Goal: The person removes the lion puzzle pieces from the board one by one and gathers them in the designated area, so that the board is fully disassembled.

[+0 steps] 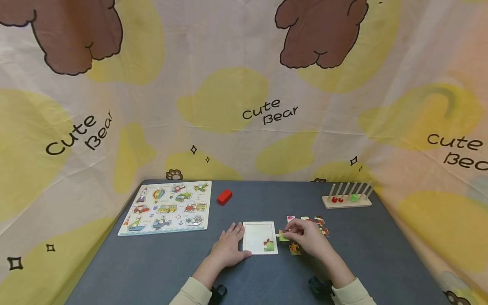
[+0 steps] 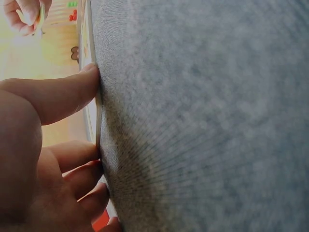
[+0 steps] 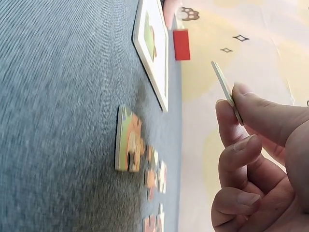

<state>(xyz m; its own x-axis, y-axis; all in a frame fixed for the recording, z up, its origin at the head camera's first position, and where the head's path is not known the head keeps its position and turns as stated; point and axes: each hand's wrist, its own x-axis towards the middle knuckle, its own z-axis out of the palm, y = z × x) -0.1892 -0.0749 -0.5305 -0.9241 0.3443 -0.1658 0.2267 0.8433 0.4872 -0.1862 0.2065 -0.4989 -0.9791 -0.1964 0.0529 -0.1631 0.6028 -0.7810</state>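
My right hand pinches a thin green puzzle piece between thumb and forefinger, raised above the table just right of a white square puzzle tray. The other fingers curl loosely below it in the right wrist view. One piece with green and red on it lies in the tray's lower right corner. My left hand rests at the tray's left side, fingers extended, with thumb and fingertips touching its edge. Below the right hand lies an orange and green loose piece; several more loose pieces are partly hidden behind that hand.
A vehicle picture board lies at the back left, with a red block beside it. At the back right stands a wooden peg rack with red and green beads. A printed cloth hangs behind the table.
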